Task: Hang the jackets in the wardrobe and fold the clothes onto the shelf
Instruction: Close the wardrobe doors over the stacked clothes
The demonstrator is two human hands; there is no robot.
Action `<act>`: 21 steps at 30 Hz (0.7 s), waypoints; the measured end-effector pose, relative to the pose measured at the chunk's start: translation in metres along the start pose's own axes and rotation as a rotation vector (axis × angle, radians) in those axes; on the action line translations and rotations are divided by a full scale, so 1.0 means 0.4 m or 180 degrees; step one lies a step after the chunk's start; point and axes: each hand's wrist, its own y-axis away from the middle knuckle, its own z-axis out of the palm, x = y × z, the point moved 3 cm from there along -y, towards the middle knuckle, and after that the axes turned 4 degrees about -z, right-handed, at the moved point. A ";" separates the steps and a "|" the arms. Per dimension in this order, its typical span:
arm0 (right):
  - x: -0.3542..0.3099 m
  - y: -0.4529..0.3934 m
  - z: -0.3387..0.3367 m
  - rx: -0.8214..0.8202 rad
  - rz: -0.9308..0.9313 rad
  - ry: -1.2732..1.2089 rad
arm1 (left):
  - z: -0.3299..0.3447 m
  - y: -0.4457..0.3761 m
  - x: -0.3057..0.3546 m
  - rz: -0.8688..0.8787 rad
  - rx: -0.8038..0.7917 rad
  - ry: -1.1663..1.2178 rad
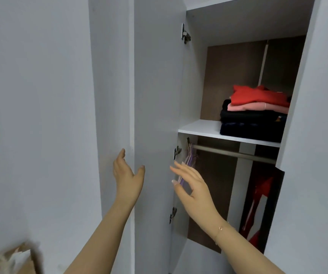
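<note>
At the open wardrobe door (155,115), both hands' fingers spread, holding nothing: left hand (127,177), right hand (193,186). Risk: door swing pinches right fingers (179,170) near hinge (177,152).

Both hands (127,175) (193,186) open at wardrobe door (155,95)

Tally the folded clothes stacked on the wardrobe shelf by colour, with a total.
Red: 1
Pink: 1
Black or dark navy: 2, as far as the dark layers can be told apart
Total: 4 folded clothes on the shelf
</note>
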 end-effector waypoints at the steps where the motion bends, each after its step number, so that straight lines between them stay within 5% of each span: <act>1: 0.007 -0.005 0.005 0.0035 0.0099 -0.0092 | 0.008 -0.013 -0.025 -0.0163 -0.0111 0.0059; 5: 0.050 -0.019 -0.007 0.0301 0.0564 -0.0348 | 0.040 -0.041 -0.088 -0.0449 -0.0555 0.0321; 11: 0.113 -0.002 -0.042 0.0579 0.0870 -0.0362 | 0.062 -0.011 -0.097 -0.0513 -0.0497 0.0623; 21: 0.203 0.052 -0.147 0.0923 0.0893 0.0263 | 0.212 0.093 -0.037 0.0128 -0.1443 0.0490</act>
